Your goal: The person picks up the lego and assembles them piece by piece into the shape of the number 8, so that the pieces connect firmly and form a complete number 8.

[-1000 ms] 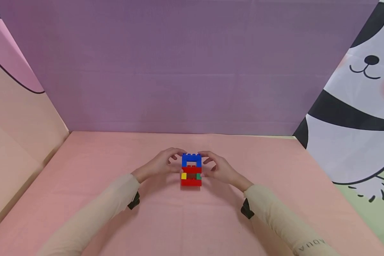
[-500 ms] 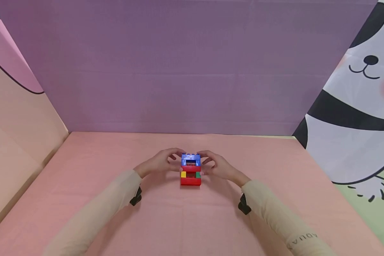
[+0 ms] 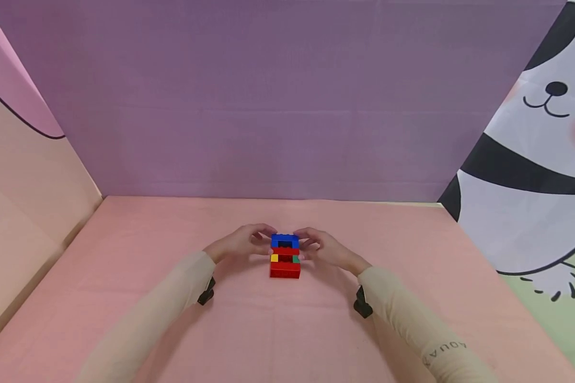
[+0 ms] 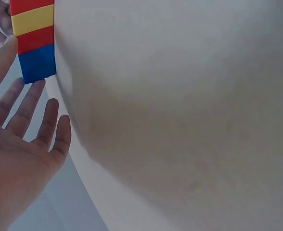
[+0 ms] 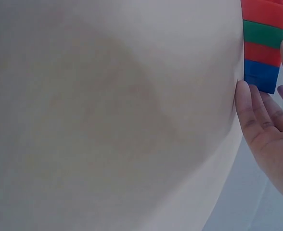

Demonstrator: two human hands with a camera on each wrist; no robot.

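Note:
A small structure of toy building bricks leans far back on the pink table in the head view, a red brick [image 3: 285, 267] at its near end. Beyond that sit a yellow brick [image 3: 274, 258] and a green brick [image 3: 295, 259] with a gap between, then another red layer and a blue top [image 3: 285, 237]. My left hand [image 3: 241, 241] holds its left side, thumb by the yellow brick and fingertips at the blue end. From the right, my right hand [image 3: 328, 249] holds it likewise, thumb near the green brick [image 5: 263, 34] and fingertips at the blue end [image 5: 261, 74].
The pink tabletop [image 3: 287, 330] spreads around both forearms. Behind it rises a purple backdrop [image 3: 278, 106], with a panda-print panel [image 3: 532, 181] at right and a beige and pink panel [image 3: 19, 175] at left. Black wrist devices [image 3: 362, 303] hang under the sleeves.
The brick structure has tipped further back, away from me, its blue top lower and the near end of the bottom red brick showing more. Both hands have turned with it.

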